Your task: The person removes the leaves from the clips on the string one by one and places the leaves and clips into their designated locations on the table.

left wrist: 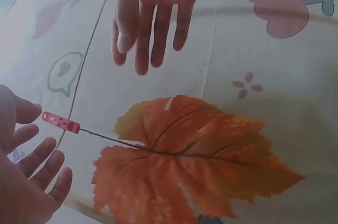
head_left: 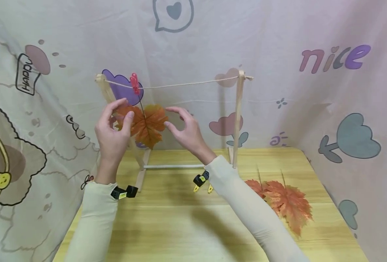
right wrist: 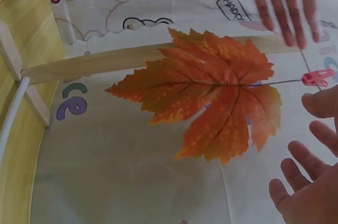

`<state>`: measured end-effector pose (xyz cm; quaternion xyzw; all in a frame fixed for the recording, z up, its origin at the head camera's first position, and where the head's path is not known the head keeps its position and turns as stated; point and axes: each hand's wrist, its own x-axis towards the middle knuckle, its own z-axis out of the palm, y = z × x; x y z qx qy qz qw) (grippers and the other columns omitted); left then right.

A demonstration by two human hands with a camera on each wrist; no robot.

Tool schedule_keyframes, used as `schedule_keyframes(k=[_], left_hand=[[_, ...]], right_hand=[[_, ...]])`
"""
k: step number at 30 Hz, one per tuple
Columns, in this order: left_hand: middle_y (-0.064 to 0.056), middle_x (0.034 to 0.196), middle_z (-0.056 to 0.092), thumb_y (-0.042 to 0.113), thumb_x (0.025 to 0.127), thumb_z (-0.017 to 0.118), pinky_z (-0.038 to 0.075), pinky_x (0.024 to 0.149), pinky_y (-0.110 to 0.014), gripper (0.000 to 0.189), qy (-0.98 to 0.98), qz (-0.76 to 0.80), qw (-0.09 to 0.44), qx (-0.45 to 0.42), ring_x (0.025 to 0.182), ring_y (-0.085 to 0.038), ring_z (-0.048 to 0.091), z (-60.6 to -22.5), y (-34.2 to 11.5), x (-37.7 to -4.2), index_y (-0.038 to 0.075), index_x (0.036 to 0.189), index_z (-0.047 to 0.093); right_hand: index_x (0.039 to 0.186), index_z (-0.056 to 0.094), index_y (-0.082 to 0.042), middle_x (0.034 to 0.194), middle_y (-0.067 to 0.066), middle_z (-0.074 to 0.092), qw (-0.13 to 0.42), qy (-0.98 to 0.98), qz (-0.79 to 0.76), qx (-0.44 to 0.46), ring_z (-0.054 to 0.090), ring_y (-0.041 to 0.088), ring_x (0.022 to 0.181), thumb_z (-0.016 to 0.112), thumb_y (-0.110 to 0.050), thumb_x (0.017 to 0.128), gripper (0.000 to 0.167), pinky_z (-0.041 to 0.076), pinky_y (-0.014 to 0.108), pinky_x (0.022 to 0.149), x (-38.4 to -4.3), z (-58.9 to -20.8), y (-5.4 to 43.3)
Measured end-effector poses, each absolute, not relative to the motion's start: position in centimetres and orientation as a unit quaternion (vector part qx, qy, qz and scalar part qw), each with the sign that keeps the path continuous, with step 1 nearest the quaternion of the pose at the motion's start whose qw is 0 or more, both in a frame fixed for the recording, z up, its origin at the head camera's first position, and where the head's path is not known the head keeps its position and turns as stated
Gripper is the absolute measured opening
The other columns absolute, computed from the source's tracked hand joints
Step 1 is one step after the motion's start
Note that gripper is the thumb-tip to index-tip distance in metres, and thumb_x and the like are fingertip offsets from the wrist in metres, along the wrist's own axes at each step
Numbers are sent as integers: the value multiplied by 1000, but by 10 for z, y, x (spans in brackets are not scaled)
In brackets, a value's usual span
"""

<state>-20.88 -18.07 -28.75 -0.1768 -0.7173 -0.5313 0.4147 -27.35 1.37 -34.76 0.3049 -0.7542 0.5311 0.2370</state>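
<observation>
An orange maple leaf (head_left: 149,125) hangs by its thin stem from a pink clothespin (head_left: 134,83), which is clipped on a string (head_left: 187,83). My left hand (head_left: 112,125) is at the leaf's left side, its thumb and fingers spread apart. To the right of the leaf, my right hand (head_left: 189,133) is held with relaxed fingers and an open space between thumb and index. Both wrist views show the leaf (left wrist: 179,155) (right wrist: 211,84) hanging between the hands, with nothing gripped by either one.
The string runs between the posts of a wooden frame (head_left: 238,120) with a white crossbar (head_left: 174,166) low down. More orange leaves (head_left: 290,203) lie on the wooden table (head_left: 167,233) at right. Small yellow clips (head_left: 196,189) show beside the right sleeve. A printed cloth (head_left: 272,120) hangs behind.
</observation>
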Motion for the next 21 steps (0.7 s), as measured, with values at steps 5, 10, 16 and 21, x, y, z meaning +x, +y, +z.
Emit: schedule_keyframes(k=[5,10,16,21], left_hand=[[-24,123,64,-5,94,66,50,84,-21,30,-721,-518,420,-186,114,-20,59,-274,-185,-213,-9,124,67],[-23,124,64,-4,93,67,50,84,-22,31,-716,-513,430,-196,116,-22,59,-263,-192,-217,-9,123,67],[-21,129,64,-1,94,65,51,87,-22,32,-713,-525,410,-221,116,-19,57,-249,-195,-223,-7,126,68],[-12,132,65,2,97,67,50,87,-22,34,-738,-531,364,-201,118,-18,58,-245,-197,-241,2,130,68]], right_hand=[[136,61,-6,137,5,63,223,-767,522,301,52,11,131,74,-15,97,43,39,26,110,-283,-340,0],[136,60,-5,137,6,61,223,-774,509,304,52,11,130,73,-15,97,43,37,22,110,-291,-331,-12],[135,62,-8,135,3,64,209,-788,493,305,53,11,127,74,-19,97,41,34,20,110,-302,-324,-25],[132,65,-9,130,0,68,193,-794,499,289,55,12,122,75,-24,97,40,35,20,107,-306,-320,-34]])
